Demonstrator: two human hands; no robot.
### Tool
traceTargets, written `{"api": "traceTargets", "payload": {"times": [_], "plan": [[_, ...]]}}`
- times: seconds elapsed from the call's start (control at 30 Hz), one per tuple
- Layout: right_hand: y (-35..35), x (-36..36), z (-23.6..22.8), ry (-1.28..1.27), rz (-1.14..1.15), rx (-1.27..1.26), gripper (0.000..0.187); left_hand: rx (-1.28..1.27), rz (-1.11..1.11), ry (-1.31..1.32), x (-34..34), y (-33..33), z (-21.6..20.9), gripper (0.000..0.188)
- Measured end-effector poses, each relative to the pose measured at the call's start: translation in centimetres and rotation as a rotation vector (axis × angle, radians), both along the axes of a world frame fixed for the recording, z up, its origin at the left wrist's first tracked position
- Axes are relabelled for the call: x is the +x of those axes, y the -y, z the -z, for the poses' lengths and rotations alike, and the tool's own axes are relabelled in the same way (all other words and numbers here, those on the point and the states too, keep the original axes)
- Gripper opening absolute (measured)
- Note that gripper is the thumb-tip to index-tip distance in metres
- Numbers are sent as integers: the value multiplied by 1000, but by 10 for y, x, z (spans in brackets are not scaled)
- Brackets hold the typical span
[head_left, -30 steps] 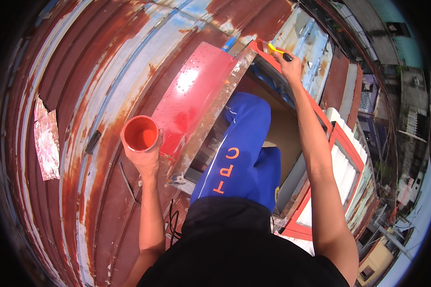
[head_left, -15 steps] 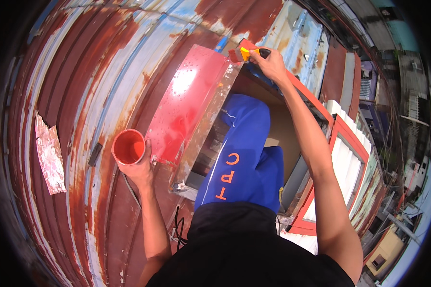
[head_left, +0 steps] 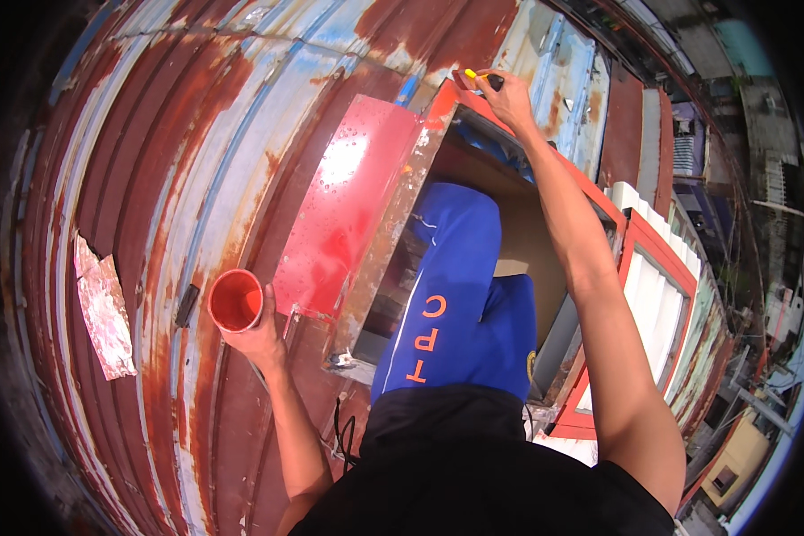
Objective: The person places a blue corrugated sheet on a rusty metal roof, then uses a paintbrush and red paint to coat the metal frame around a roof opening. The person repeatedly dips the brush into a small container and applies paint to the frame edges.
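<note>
My left hand (head_left: 261,341) is wrapped round a cup (head_left: 232,279) of red paint, held over the roof left of the opening. My right hand (head_left: 511,100), arm stretched far forward, grips a paintbrush (head_left: 471,75) with a yellow and black handle. The brush's dark bristles are at the far edge of the hatch frame (head_left: 444,100); whether they touch it I cannot tell. Orange-red paint covers the frame's far side and far left corner, while its left side is mostly worn brown. Left of it lies a glossy red sheet (head_left: 339,183) with droplets.
Rusty corrugated roofing (head_left: 232,152) spreads to the left, with a peeling scrap (head_left: 105,313) and a small dark bar (head_left: 187,305) on it. My blue-trousered legs (head_left: 451,277) are in the opening. A red-framed panel (head_left: 590,393) lies at the right, with neighbouring buildings beyond.
My right hand has moved the brush away from the frame's left corner, farther along past the far edge. Fresh orange-red shows at that corner. The cup is tilted a little differently, still in my left hand.
</note>
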State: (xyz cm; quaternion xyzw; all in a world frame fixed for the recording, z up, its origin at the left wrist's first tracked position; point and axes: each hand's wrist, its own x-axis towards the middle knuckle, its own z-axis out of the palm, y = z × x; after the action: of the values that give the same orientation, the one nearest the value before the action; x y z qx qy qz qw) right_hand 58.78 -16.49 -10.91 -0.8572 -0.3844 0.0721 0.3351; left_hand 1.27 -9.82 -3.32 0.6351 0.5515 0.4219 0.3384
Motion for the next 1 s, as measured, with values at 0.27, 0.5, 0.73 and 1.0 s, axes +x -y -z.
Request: {"api": "traceTargets", "payload": {"times": [0.27,0.5,0.73,1.0], "plan": [[40,-114,-18,115,-629,-220,24,3,4,24,-3,1,1,55],[16,-52,-51,102,-357,-66,25,20,-12,-12,-5,5,3,53],[36,-100,-5,108,-576,-114,22,76,-50,-1,-13,3,-3,44],[39,-122,-58,-564,-266,-65,40,-116,-69,-3,-27,4,-5,71]]}}
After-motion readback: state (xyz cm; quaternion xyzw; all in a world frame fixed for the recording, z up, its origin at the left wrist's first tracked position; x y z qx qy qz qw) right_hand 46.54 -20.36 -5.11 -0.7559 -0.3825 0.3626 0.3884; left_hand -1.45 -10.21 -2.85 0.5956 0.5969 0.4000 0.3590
